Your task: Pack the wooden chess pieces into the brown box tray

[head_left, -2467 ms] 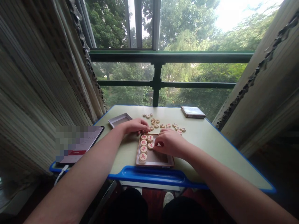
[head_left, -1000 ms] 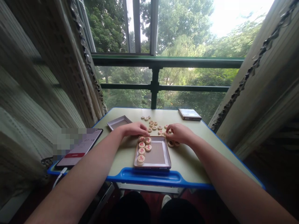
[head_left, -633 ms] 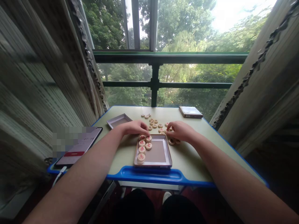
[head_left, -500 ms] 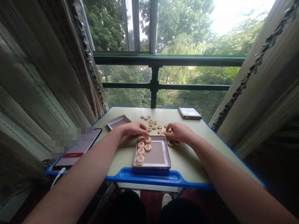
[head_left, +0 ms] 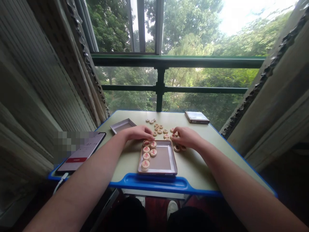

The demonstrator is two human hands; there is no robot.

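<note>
wooden xiangqi pieces (head_left: 153, 152), red-lettered, lie along the left side of the open box (head_left: 164, 158) | left hand (head_left: 140, 132): fingers curled at the box's far rim, grip indeterminable | right hand (head_left: 187, 136): fingertips at a loose piece (head_left: 172, 137) near the far right corner; whether clamped on it cannot be told

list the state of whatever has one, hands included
Box: open
Pieces inside: red characters up, gathered at left
Shallow tray: open side up
Touchscreen device: screen lit, cable plugged in
Flat case: looks shut
Curtains: parted
Left hand: fingers bent at box's far rim
Right hand: fingers curled by a loose piece, grip unclear
</note>
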